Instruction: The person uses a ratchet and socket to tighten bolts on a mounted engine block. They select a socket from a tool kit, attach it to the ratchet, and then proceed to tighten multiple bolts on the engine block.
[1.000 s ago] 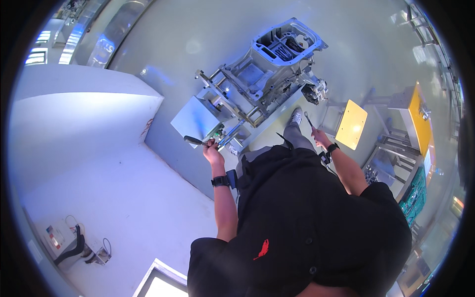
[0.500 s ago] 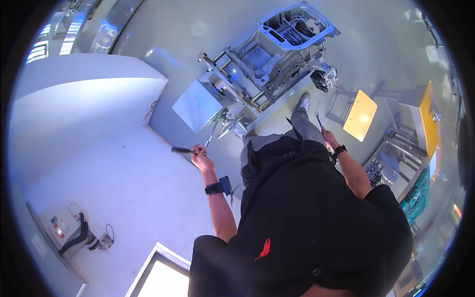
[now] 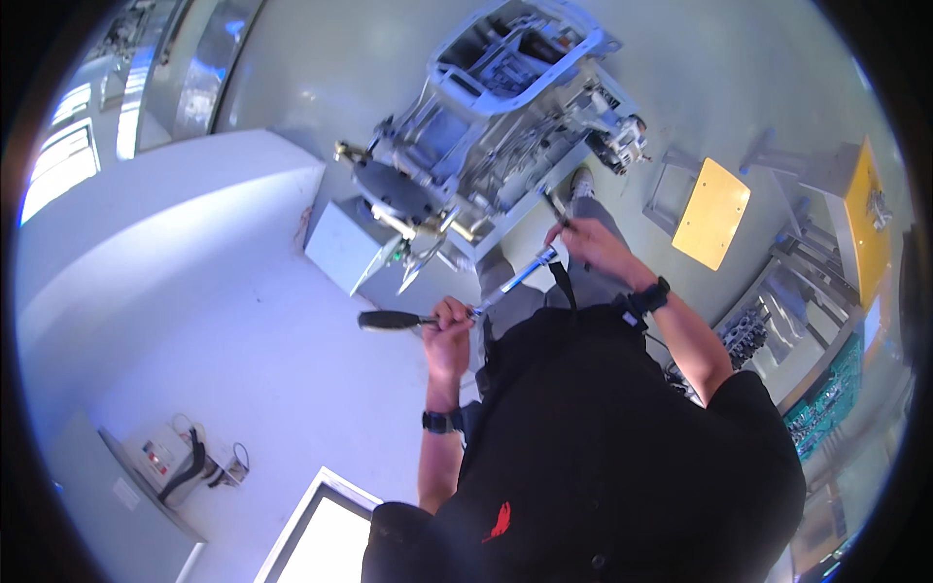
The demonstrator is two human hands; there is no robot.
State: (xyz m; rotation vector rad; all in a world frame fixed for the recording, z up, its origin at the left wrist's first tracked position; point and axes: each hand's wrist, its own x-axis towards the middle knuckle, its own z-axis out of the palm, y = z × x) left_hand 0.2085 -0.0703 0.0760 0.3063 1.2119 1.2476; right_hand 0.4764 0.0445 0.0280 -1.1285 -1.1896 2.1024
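My left hand (image 3: 447, 340) is closed around the head of a ratchet wrench (image 3: 391, 321), its black handle pointing out to the left. From the ratchet a shiny extension bar (image 3: 525, 277) slants up to the right, toward my other hand. My right hand (image 3: 595, 251) is closed on a slim tool with a dark shaft (image 3: 556, 208), which sticks out past the fingers; its kind is unclear here. The bar's far end lies just beside these fingers. Beyond both hands stands a metal engine block (image 3: 466, 155) with an open cavity on top.
The engine sits on a stand with a pale blue-grey box (image 3: 340, 243) at its left. A yellow-topped stool (image 3: 712, 214) is on the right, near a bench with a yellow panel (image 3: 860, 228) and metal parts (image 3: 743, 335). A white surface (image 3: 262, 389) fills the left.
My hands have come together in front of my body; the right moved left and up to the bar's end. The bar now points toward the right hand. The whole view has shifted slightly.
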